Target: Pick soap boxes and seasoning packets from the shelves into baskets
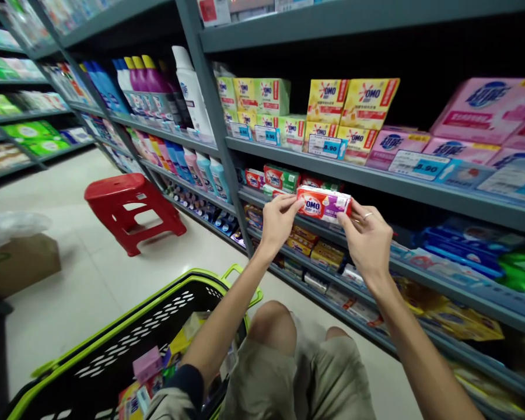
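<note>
OMO soap pack (324, 204), one, red and purple, lies level at the centre of the frame, in front of the middle shelf (367, 175) and clear of it. Your left hand (280, 220) pinches its left end between thumb and fingertips; your right hand (368, 239), with one ring, pinches its right end the same way. Both hands are closed on the pack.

Containers:
- One shopping basket (114, 350), black mesh with a green rim, at lower left beneath your left forearm. It holds mixed packets, among them one small pink packet (146, 364). The rest overlap, so you cannot count them.
- One cardboard box (20, 265) at the left edge, on the floor, with one clear plastic bag (11, 224) lying on top. Its contents are hidden.

Counts elsewhere:
- Four yellow OMO boxes (370, 102), stacked two over two, on the shelf above the pack.
- Three purple bottles (146, 81) with yellow caps, upper left of centre.
- One red stool (131, 210) on the floor, left of centre, well apart from the basket.
</note>
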Available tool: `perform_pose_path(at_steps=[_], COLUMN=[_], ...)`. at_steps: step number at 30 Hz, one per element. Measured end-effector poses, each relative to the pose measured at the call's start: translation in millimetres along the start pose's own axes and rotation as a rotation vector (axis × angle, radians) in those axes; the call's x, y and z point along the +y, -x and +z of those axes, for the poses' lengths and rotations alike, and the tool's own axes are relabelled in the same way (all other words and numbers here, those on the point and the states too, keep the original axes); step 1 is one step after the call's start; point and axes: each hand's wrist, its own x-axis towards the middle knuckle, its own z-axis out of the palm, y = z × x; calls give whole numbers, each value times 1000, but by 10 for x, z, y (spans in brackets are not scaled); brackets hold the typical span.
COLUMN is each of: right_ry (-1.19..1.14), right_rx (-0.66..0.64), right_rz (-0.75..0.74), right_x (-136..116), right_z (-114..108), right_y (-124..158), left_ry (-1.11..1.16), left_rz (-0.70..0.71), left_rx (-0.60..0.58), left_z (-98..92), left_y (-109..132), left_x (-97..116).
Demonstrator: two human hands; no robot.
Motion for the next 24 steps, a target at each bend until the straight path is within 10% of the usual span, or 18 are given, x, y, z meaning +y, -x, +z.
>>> perform_pose_path(at_steps=[11, 14, 19, 21, 24], right_ry=[-431, -456, -481, -516, -541], right_rx=[-156, -204, -171, -157, -102], right_rz=[603, 806, 879, 909, 910], right_x=[267, 426, 507, 513, 505], right_z=[-143, -230, -378, -398, -382], right_y=[989, 1373, 1804, 1887, 1922], left_ry=[74, -24, -867, -1089, -1333], left_rz=[-292, -534, -862, -981, -990], left_rx=[-121, -227, -302, -492, -733], left_z=[-531, -1164, -2404, -2665, -2721], left_y=[1062, 1885, 4043, 4659, 4932], left_x=[91, -18, -7, 54, 97])
